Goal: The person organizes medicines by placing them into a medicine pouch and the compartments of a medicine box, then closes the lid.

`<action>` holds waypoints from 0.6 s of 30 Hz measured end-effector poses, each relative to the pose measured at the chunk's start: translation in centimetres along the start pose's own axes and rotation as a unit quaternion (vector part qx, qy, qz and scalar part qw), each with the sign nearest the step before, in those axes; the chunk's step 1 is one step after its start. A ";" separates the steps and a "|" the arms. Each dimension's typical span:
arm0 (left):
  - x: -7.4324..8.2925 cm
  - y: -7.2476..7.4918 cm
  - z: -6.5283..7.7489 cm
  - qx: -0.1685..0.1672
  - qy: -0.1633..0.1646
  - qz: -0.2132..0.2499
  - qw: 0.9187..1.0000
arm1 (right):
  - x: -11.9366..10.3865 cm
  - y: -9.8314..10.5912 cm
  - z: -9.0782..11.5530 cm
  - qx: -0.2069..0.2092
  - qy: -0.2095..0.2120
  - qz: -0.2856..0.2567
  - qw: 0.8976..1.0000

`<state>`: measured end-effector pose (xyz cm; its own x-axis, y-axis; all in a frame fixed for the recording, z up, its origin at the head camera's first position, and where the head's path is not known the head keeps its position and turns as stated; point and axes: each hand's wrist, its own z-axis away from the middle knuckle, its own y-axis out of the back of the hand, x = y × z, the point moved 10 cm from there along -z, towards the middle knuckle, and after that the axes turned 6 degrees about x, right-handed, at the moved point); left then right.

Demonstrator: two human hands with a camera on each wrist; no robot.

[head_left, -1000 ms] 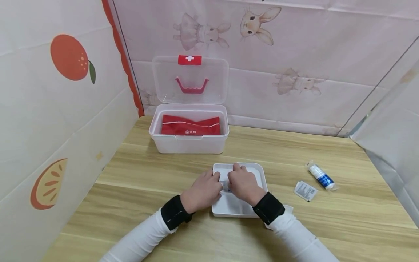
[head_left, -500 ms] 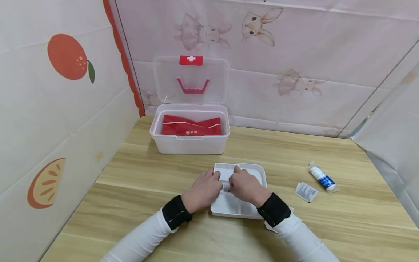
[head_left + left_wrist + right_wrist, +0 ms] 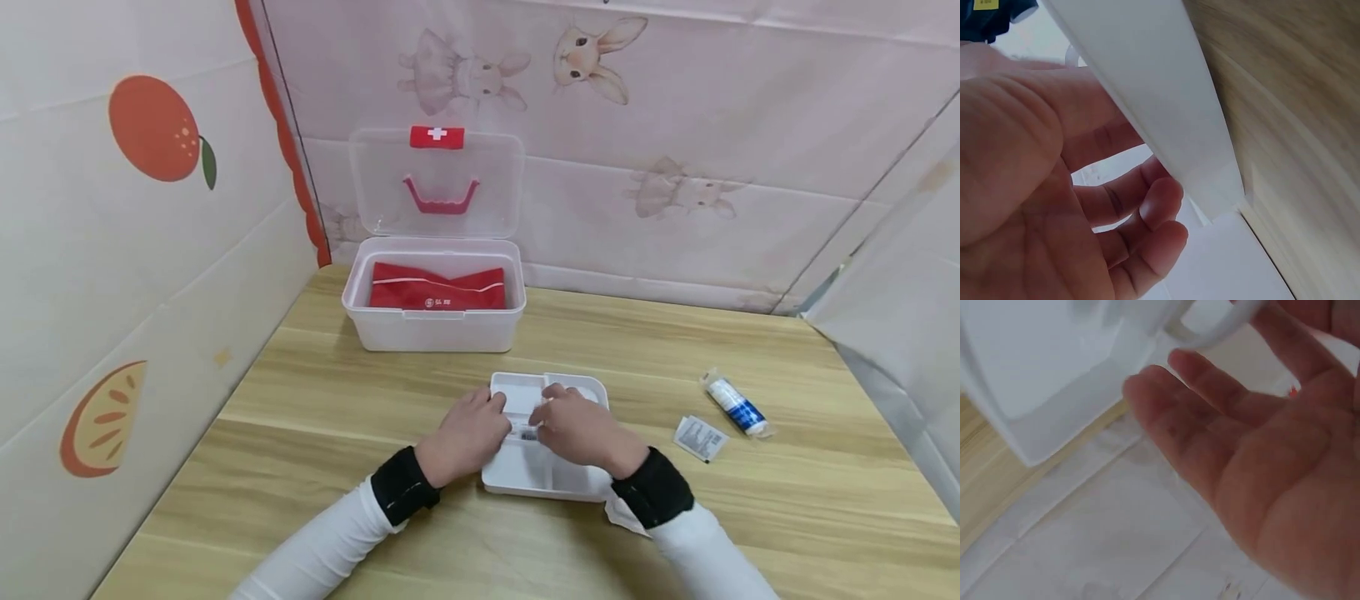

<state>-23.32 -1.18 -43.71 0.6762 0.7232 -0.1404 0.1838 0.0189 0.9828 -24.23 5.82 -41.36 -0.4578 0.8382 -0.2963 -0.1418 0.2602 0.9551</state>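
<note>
A white divided tray point(image 3: 517, 479) lies on the wooden table. My left hand point(image 3: 463, 437) is at the tray's left rim. In the left wrist view its fingers point(image 3: 1160, 203) curl at the tray wall, which hides part of the hand. Over the tray's right half is my right hand point(image 3: 581, 427), partly covering the compartments. Its fingers point(image 3: 1185, 409) look loosely bent in the right wrist view, near a blurred curved white edge. Between the hands, a small clear packet with a dark printed label point(image 3: 528, 434) lies in the narrow middle compartment.
Behind stands a clear first-aid box point(image 3: 438, 333) with its lid up and a red folded pouch point(image 3: 438, 290) inside. To the right lie a small printed sachet point(image 3: 701, 438) and a blue-and-white wrapped roll point(image 3: 737, 406). A white sheet point(image 3: 624, 515) lies beneath the right wrist.
My right hand has shifted rightward from the middle compartment, its fingers loosening and showing more of the printed packet. My left hand has stayed at the tray's left rim.
</note>
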 end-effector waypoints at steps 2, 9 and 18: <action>0.0 -0.1 0.1 -0.008 -0.003 -0.002 1.000 | 0.7 1.4 0.7 0.033 0.003 -0.038 0.999; 0.0 -0.3 0.1 -0.019 0.007 0.022 1.000 | 7.6 4.9 5.0 0.115 -0.102 -0.084 0.985; -0.1 0.3 0.0 -0.031 0.017 0.069 0.997 | 15.3 5.2 9.9 0.134 -0.213 -0.023 0.967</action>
<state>-23.39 -1.24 -43.42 0.6679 0.7442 0.0001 0.0458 -0.0412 0.9981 -23.30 24.75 -40.91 -0.0443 0.9296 -0.3659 0.1066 0.3686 0.9235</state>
